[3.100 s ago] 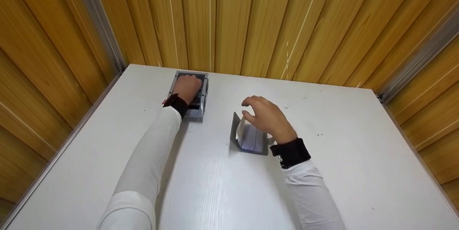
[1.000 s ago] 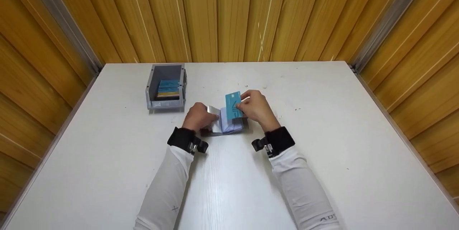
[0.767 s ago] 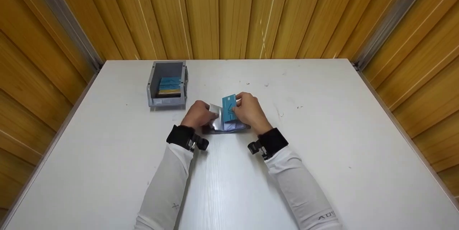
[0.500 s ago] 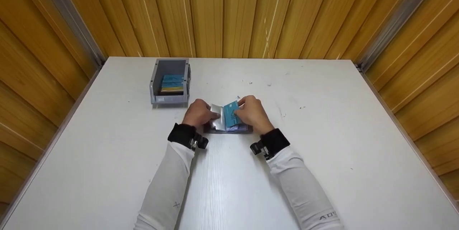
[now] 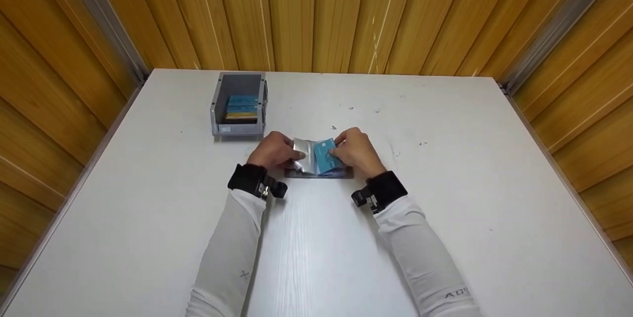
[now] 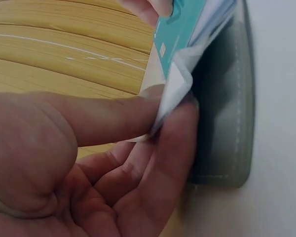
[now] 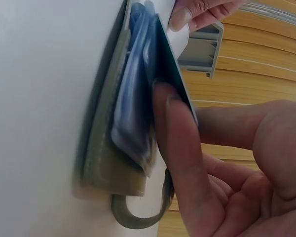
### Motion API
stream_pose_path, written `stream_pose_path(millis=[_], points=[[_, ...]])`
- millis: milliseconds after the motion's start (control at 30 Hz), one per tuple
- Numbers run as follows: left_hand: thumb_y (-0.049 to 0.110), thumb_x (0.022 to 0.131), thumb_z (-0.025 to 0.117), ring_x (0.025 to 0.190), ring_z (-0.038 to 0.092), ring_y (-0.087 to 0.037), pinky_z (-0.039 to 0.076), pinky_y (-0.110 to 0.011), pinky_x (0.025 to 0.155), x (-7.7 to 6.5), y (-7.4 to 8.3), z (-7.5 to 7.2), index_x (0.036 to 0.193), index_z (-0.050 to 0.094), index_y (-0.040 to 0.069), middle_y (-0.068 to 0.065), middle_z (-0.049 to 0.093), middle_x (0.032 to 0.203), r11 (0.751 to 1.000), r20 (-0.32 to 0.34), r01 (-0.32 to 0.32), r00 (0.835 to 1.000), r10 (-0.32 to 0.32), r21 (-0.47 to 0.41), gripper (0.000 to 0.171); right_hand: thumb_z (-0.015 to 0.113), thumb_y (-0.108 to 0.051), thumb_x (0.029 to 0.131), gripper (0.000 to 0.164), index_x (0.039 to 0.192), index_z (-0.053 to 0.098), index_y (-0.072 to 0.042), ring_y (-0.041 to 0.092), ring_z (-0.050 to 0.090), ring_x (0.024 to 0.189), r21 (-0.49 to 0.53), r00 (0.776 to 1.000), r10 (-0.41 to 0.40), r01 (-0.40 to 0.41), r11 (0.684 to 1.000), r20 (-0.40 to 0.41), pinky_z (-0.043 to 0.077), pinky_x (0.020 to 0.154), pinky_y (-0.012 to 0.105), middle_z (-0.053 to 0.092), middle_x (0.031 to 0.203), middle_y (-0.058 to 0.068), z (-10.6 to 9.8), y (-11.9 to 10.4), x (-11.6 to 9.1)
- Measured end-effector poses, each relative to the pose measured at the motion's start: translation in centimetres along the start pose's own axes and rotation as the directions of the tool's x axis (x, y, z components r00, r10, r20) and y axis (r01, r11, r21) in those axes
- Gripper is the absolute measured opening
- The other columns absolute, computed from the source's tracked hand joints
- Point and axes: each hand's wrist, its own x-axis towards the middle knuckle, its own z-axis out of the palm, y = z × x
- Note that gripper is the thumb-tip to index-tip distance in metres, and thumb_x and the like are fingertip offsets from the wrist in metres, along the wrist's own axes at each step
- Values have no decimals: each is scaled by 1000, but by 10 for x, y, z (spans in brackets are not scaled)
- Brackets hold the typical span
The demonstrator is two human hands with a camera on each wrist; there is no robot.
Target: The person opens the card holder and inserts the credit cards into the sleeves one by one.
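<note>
An opened card holder (image 5: 293, 174) with a grey-green stitched cover (image 6: 222, 128) and clear plastic sleeves (image 7: 133, 108) lies on the table between both hands. My left hand (image 5: 273, 151) pinches the turned-over sleeves (image 5: 303, 155) between thumb and fingers, lifting them off the cover. My right hand (image 5: 360, 153) pinches a teal card (image 5: 325, 155) by its right edge, thumb on the front and fingers behind. The card is tilted over the right-hand sleeves, its lower end right at them. A strap loop (image 7: 138, 217) sticks out from the cover's edge in the right wrist view.
A grey plastic bin (image 5: 239, 130) stands at the back left of the white table (image 5: 445, 168), holding several teal cards (image 5: 242, 103), a yellow one (image 5: 241, 114) and black ones. Wood-patterned walls (image 5: 316, 15) enclose the table at the back and sides.
Since 3.1 seconds ago my left hand has left the bin and taken hold of the sleeves. The teal card, in my right hand, has come down closer to the right-hand sleeves and tilted left.
</note>
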Motion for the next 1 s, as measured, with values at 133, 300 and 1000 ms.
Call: stream_pose_path(millis=[133,300,1000], points=[[24,98,82,78,67,-13,50,-26,74,1,-1,0,124,74,-1,-3,73,90,1000,3,-14,1000,14,11,36,78,-15,99,35,129,72,2,21,68,97,33,999,-31,31,999,-8,53,80,30,78,120,21,6,0,1],[25,98,82,74,67,-12,49,-26,73,1,0,0,119,74,0,-1,71,83,1000,7,-22,1000,22,12,33,79,-18,99,36,129,72,0,18,70,94,98,999,-47,48,994,-8,52,77,24,80,118,19,11,1,2],[20,103,76,81,71,-11,51,-26,81,2,-9,-6,122,75,1,-3,75,97,995,86,-12,996,21,-104,27,79,-12,98,30,124,76,4,22,71,92,-62,998,2,2,998,64,59,75,26,76,129,24,-12,1,-3]])
